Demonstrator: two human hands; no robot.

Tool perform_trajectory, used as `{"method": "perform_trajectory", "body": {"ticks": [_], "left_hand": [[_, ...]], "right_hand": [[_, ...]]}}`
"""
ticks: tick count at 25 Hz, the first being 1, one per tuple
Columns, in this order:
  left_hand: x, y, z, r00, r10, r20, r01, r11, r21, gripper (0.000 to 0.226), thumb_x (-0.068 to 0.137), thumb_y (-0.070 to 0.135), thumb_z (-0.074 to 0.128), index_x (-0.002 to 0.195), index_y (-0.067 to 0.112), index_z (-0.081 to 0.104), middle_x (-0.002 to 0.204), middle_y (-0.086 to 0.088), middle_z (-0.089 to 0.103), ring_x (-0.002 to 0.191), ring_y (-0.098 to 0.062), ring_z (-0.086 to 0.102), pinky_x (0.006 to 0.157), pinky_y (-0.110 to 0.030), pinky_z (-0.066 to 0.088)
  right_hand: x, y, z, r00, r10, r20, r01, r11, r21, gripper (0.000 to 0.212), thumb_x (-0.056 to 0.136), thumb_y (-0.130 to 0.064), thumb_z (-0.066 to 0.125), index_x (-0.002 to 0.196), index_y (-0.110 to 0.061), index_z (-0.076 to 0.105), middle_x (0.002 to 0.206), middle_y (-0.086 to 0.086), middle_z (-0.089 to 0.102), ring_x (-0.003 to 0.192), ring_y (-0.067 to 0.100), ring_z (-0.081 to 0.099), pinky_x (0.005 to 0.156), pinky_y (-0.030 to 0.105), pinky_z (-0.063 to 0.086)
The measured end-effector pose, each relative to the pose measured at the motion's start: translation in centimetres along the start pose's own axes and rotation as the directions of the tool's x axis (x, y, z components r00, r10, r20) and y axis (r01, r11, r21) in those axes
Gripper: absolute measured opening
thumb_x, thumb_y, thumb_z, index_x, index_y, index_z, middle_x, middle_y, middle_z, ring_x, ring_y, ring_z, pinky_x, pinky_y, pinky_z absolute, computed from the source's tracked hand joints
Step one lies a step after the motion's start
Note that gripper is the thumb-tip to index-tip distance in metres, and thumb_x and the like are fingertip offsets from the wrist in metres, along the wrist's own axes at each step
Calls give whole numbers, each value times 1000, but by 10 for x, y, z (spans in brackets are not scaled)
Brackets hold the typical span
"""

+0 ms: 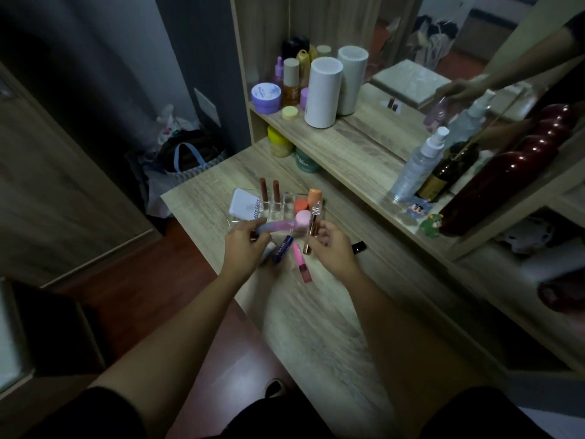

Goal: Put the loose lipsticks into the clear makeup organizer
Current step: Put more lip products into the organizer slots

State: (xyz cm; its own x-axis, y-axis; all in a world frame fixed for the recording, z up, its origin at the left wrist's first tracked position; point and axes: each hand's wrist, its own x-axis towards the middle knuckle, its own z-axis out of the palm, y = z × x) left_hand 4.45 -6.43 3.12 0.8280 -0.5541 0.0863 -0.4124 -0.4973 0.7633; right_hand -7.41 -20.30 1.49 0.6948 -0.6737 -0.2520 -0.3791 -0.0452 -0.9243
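Observation:
The clear makeup organizer (pixel 286 205) stands on the wooden table, holding two brown lipsticks (pixel 269 191) upright, a white compact and peach and orange tubes. My left hand (pixel 245 245) grips a pink-and-blue gradient tube (pixel 278 225) lying level in front of the organizer. My right hand (pixel 330 245) pinches a slim rose-gold lipstick (pixel 311 231), held nearly upright beside the organizer's front right corner. A dark blue tube (pixel 282 250) and a pink lip gloss (pixel 300 262) lie loose on the table between my hands.
A small black object (pixel 359 247) lies right of my right hand. A raised shelf (pixel 348 144) behind the organizer carries jars, white cylinders, a spray bottle (pixel 418 166) and dark red bottles. A mirror stands behind it. Bags sit on the floor at left.

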Motion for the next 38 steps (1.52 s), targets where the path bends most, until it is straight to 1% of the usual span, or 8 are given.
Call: {"method": "perform_trajectory", "body": {"ticks": [2, 7, 15, 20, 25, 29, 33, 38], "left_hand": [[19, 3, -12, 999, 42, -14, -42, 999, 23, 30, 82, 8, 63, 112, 5, 66, 104, -20, 67, 86, -25, 64, 80, -25, 47], [55, -11, -29, 996, 95, 3, -94, 981, 169, 30, 85, 11, 61, 114, 6, 65, 102, -21, 64, 86, -28, 63, 83, -30, 47], [87, -30, -15, 971, 207, 120, -234, 930, 283, 25, 85, 9, 61, 109, 2, 66, 102, -23, 61, 85, -34, 63, 76, -35, 49], [92, -33, -11, 934, 296, 199, -346, 890, 297, 20, 83, 8, 64, 102, 4, 68, 94, -22, 60, 74, -34, 62, 67, -33, 49], [94, -35, -11, 933, 265, 244, -326, 908, 262, 32, 82, 9, 63, 114, 5, 58, 104, -19, 62, 89, -32, 62, 75, -37, 51], [101, -32, -5, 970, 166, 177, -193, 970, 146, 23, 83, 8, 64, 104, 5, 57, 99, -18, 64, 86, -28, 64, 78, -39, 55], [104, -30, 3, 967, 181, 179, -215, 957, 195, 18, 82, 6, 65, 99, 0, 62, 93, -20, 64, 87, -32, 60, 76, -47, 52], [107, -34, 9, 970, 173, 170, -203, 964, 174, 21, 82, 7, 64, 102, 2, 60, 95, -18, 65, 89, -31, 60, 77, -45, 52]], "right_hand": [[14, -12, 4, 1000, -24, -17, 25, 999, 47, 21, 88, -17, 65, 108, -19, 61, 88, -10, 67, 80, 5, 66, 71, 24, 56], [51, -28, 20, 975, -60, -212, 68, 997, 32, 19, 86, -18, 67, 104, -14, 67, 91, -6, 70, 70, -8, 58, 61, 12, 48], [88, -23, 48, 950, -60, -306, 41, 997, -67, 18, 85, -8, 67, 102, -9, 65, 104, 9, 72, 87, 7, 63, 55, -1, 40], [95, -23, 55, 960, -56, -275, 31, 995, -92, 18, 86, -5, 65, 104, -5, 64, 109, 12, 69, 100, 19, 67, 79, 17, 50], [100, -20, 58, 968, -67, -243, -1, 963, -269, 22, 89, -9, 62, 110, -7, 64, 113, 11, 65, 99, 18, 66, 87, 27, 56], [108, -17, 63, 972, -55, -230, -40, 921, -388, 24, 90, -16, 61, 112, -8, 65, 112, 11, 63, 97, 18, 66, 87, 29, 58], [114, -17, 67, 977, -32, -212, -68, 891, -449, 22, 92, -20, 58, 111, -10, 65, 107, 12, 67, 96, 20, 65, 87, 35, 58], [123, -25, 68, 978, -43, -204, -62, 874, -482, 18, 92, -16, 59, 106, -6, 66, 97, 11, 71, 85, 18, 69, 79, 32, 60]]}}
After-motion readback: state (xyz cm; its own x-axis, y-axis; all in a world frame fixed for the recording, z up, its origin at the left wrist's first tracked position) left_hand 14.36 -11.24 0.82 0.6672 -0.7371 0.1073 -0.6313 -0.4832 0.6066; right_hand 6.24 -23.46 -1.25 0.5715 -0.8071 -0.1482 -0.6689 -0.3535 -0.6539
